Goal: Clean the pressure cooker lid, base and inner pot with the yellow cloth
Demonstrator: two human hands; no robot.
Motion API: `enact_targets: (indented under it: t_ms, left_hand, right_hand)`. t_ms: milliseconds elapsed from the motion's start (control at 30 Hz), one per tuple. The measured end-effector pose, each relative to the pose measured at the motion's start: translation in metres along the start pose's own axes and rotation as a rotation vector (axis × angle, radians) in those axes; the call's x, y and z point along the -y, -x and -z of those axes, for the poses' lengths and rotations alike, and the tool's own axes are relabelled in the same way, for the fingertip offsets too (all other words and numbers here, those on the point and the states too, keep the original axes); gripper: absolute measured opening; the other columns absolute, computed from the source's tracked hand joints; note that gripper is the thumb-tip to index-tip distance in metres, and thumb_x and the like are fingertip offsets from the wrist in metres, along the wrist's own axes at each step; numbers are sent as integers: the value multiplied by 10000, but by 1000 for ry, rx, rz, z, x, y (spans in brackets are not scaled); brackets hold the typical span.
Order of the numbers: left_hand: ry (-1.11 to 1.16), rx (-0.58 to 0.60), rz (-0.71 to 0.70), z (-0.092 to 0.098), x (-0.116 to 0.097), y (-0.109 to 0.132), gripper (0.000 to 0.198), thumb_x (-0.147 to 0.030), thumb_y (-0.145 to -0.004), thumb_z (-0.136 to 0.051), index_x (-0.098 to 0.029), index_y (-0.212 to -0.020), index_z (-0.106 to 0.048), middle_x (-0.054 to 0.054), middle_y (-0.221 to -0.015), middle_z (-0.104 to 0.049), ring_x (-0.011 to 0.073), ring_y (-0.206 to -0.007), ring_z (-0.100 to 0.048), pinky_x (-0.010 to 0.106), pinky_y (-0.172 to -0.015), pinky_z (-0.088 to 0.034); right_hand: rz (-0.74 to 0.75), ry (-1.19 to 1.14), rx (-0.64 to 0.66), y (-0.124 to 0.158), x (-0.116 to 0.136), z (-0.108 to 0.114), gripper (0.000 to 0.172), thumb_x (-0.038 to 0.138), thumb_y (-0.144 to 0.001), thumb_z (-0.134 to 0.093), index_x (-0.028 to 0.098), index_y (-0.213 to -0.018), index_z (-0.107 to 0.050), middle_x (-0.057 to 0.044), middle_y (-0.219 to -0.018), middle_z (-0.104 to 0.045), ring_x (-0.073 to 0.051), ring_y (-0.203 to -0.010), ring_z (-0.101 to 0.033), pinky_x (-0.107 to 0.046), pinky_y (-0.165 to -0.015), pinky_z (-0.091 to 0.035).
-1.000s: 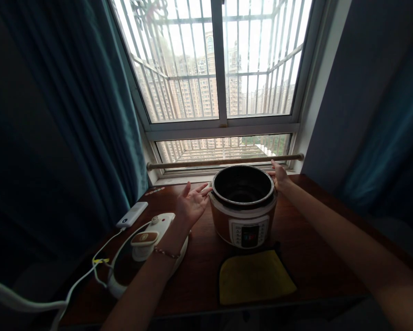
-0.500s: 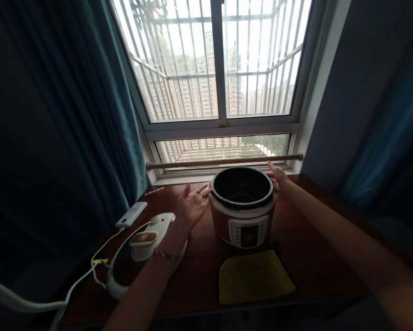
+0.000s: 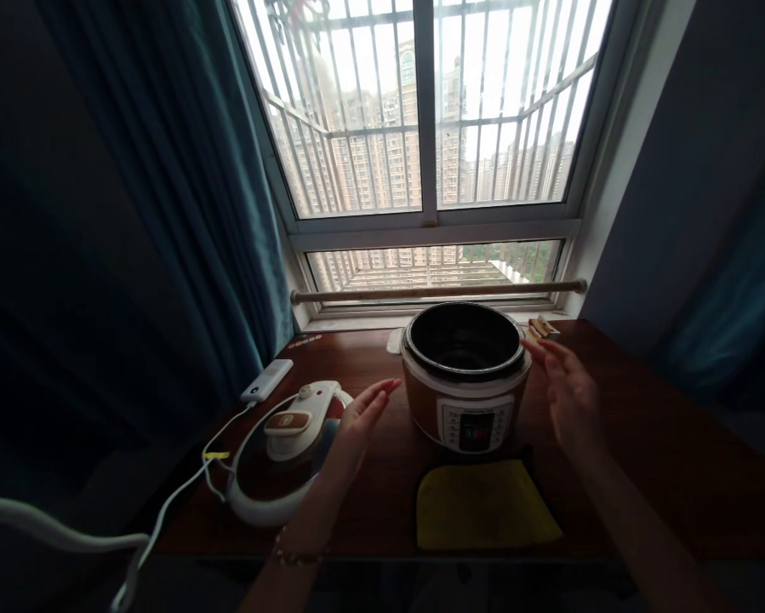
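Note:
An electric pressure cooker (image 3: 426,393), brown and white with a dark control panel, stands upright on the table without its lid. Its black inner pot (image 3: 465,340) is visible from above and looks empty. Just left of the cooker is my left hand (image 3: 362,417), fingers stretched out, holding nothing. On the other side my right hand (image 3: 572,396) has its fingers extended toward the rim; whether the fingertips touch the cooker I cannot tell. The white round lid (image 3: 273,508) with a brown-topped handle lies left, partly behind my left forearm. In front lies a yellow cloth (image 3: 488,507).
A white power strip (image 3: 267,380) with a cable (image 3: 171,502) lies on the table's left side. Small packets (image 3: 541,327) sit behind the cooker at right. A horizontal rail (image 3: 439,292) crosses the window behind. A blue curtain (image 3: 165,213) hangs at left.
Both hands have come off the cooker's side handles and drawn back toward me. The view has shifted slightly, and the packets at the back right now show.

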State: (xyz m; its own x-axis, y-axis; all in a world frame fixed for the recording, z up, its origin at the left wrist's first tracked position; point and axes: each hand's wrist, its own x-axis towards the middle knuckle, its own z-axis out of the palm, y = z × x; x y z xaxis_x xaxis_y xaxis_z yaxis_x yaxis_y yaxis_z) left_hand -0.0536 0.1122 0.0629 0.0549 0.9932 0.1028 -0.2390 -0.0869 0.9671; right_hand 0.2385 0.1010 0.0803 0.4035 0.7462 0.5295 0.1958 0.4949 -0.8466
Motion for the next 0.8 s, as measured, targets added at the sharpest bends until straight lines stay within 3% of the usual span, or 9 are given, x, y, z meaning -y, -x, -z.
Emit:
enact_targets:
  t_ms: [67, 133, 200, 267, 333, 433, 600, 800]
  left_hand:
    - [-175, -117, -9, 20, 19, 23, 406, -379, -664, -707, -140, -987, -649, 93, -970, -700, 196, -942, -635, 280, -852, -466]
    - [-303, -290, 40, 41, 39, 45, 439, -450, -594, -733, -127, -884, -661, 60, -744, -704, 140, -584, -620, 233, -565, -479]
    - [-399, -451, 101, 60, 57, 64, 517, -558, -551, -708, -119, -821, -657, -2, -531, -619, 75, -344, -418, 206, -359, -314]
    - [-467, -554, 144, 75, 68, 79, 595, -648, -500, -676, -121, -776, -658, -58, -384, -469, 64, -300, -302, 202, -326, -210]
    - [-543, -569, 162, 87, 72, 88, 612, -695, -486, -643, -131, -721, -665, -69, -344, -381, 75, -304, -293, 204, -326, -197]
    - [-706, -512, 128, 100, 67, 90, 564, -704, -580, -572, -148, -621, -663, -43, -361, -390, 100, -332, -348, 214, -337, -243]
    - [-889, -467, 65, 105, 62, 83, 568, -686, -701, -464, -164, -544, -621, -25, -385, -410, 134, -397, -409, 230, -415, -333]
    - [-976, -298, -21, 87, 75, 89, 503, -592, -772, -460, -166, -549, -607, -21, -459, -454, 127, -465, -444, 212, -497, -346]
  right_hand:
    - [-34, 121, 95, 65, -8, 8, 328, 398, -902, -420, 200, -1115, -572, -74, -1143, -623, -189, -1079, -572, -327, -933, -450]
    - [-58, 294, 231, 126, -32, 14, 294, 371, -896, -435, 218, -1073, -613, -51, -1107, -646, -190, -1037, -602, -302, -892, -488]
    - [4, 456, 244, 172, -65, 18, 304, 378, -883, -452, 203, -1045, -640, -63, -1062, -666, -211, -988, -630, -311, -847, -524]
    - [99, 584, 271, 201, -99, 22, 339, 394, -882, -439, 184, -1043, -652, -90, -1092, -652, -240, -1016, -617, -341, -839, -537]
    - [165, 692, 367, 215, -125, 28, 356, 379, -882, -438, 183, -1108, -630, -88, -1152, -622, -254, -1100, -566, -365, -866, -528]
    - [198, 815, 481, 216, -145, 37, 368, 335, -876, -452, 183, -1181, -591, -71, -1238, -566, -263, -1196, -480, -387, -906, -507]
    - [148, 878, 541, 205, -145, 41, 364, 273, -879, -440, 172, -1200, -579, -65, -1299, -514, -243, -1247, -424, -380, -964, -467]
    - [76, 884, 531, 203, -136, 36, 349, 268, -886, -429, 186, -1183, -591, -63, -1273, -538, -239, -1248, -425, -389, -993, -442]
